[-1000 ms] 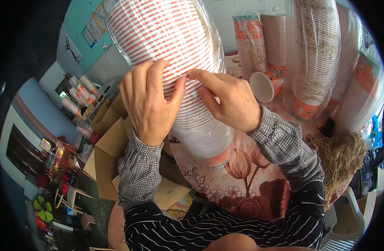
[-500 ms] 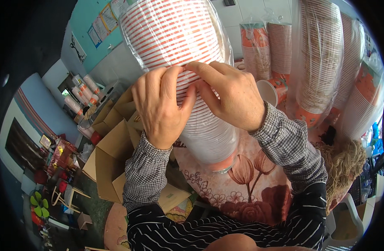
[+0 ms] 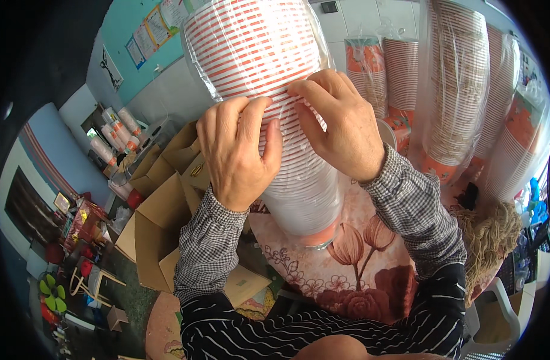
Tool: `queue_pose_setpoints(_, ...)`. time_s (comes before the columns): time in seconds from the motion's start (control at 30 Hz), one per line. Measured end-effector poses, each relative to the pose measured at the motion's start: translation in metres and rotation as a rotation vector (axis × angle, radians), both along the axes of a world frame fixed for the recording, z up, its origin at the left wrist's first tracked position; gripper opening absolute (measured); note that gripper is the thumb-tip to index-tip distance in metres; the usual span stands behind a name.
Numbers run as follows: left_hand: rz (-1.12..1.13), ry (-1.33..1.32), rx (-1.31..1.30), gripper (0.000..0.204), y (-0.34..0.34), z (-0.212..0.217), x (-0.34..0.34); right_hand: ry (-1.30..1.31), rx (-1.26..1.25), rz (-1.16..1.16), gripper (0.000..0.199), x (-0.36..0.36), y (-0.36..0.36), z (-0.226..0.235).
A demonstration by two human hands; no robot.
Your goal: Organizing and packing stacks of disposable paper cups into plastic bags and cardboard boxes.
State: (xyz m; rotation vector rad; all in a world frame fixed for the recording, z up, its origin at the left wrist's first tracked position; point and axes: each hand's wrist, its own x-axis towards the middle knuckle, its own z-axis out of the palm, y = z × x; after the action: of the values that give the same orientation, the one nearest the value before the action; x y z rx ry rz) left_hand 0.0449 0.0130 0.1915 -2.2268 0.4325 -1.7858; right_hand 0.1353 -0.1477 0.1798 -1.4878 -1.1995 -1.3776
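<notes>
A tall stack of white paper cups with red-edged rims (image 3: 251,51) stands before me inside a clear plastic sleeve (image 3: 314,198), its orange base on the table. My left hand (image 3: 239,150) lies against the near left side of the stack, fingers bent and pressed to the film, thumb a little below. On the near right side, my right hand (image 3: 344,126) grips at the film with curled fingers and bent thumb. A small gap separates the two hands' fingertips. Whatever film lies under the fingertips is mostly hidden.
More wrapped cup stacks (image 3: 458,84) stand along the right of the table. A cup on its side (image 3: 401,129) lies behind my right hand. Open cardboard boxes (image 3: 161,222) are at the left. Rough brown fibre (image 3: 491,240) hangs at the table's right edge, near a white chair (image 3: 506,318).
My hands, whose fingertips met on the sleeve, have drawn slightly apart. The right hand has shifted up and right. The top of the stack appears slightly farther right.
</notes>
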Motion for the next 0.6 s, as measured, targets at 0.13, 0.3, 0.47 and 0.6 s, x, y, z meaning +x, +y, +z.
queue_pose_setpoints(0.13,-0.054,-0.068,0.028,0.028,0.006,0.006,-0.001,-0.008,0.009,0.013,0.023,-0.001,0.001,0.001)
queue_pose_setpoints(0.3,-0.116,-0.151,0.048,0.026,0.010,0.020,0.003,-0.001,-0.005,0.002,0.022,-0.001,0.000,0.001)
queue_pose_setpoints(0.47,-0.124,-0.141,0.155,0.027,0.009,0.030,0.003,0.026,-0.029,0.003,0.025,-0.005,-0.003,0.001)
queue_pose_setpoints(0.6,-0.099,-0.104,0.132,0.029,0.011,0.027,0.006,0.047,-0.049,-0.004,0.027,-0.007,-0.004,0.002)
